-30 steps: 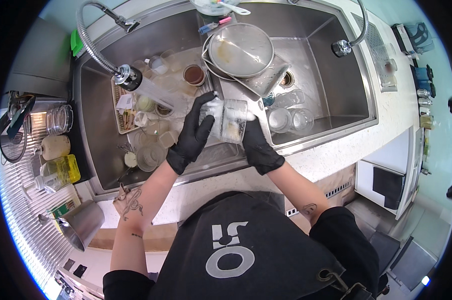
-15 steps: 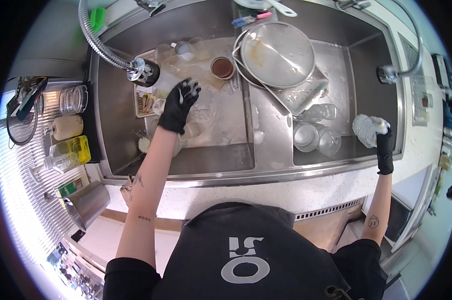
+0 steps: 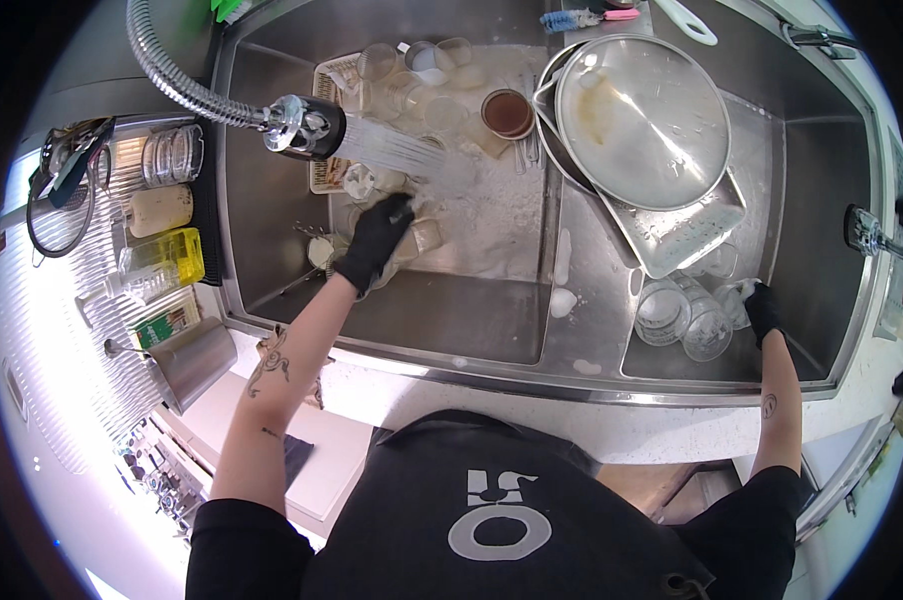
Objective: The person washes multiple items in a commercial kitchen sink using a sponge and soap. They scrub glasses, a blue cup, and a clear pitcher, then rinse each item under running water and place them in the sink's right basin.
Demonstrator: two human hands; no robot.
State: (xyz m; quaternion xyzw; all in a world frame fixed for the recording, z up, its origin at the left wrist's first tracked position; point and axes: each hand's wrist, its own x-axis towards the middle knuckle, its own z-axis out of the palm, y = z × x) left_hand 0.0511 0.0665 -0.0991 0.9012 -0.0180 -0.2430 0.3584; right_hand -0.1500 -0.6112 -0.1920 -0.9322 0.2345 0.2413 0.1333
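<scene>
My right hand, in a black glove, is low in the right basin. It grips a foamy glass jar beside two more glass jars. My left hand, also gloved in black, is over the left basin with its fingers curled in. Whatever its fingers hold, if anything, is hidden. Beside it is a clear plastic container. Water streams from the left spray head just beyond that hand. Several clear cups and a cup of brown liquid are farther back.
A large round metal lid rests on a pan and a metal tray over the divider and right basin. A white basket lies at the left. A second spray head hangs at right. Bottles line the left side.
Water now runs from the left spray head. My right hand has lowered the glass jar into the right basin beside the others. My left hand has drawn nearer and its fingers have curled.
</scene>
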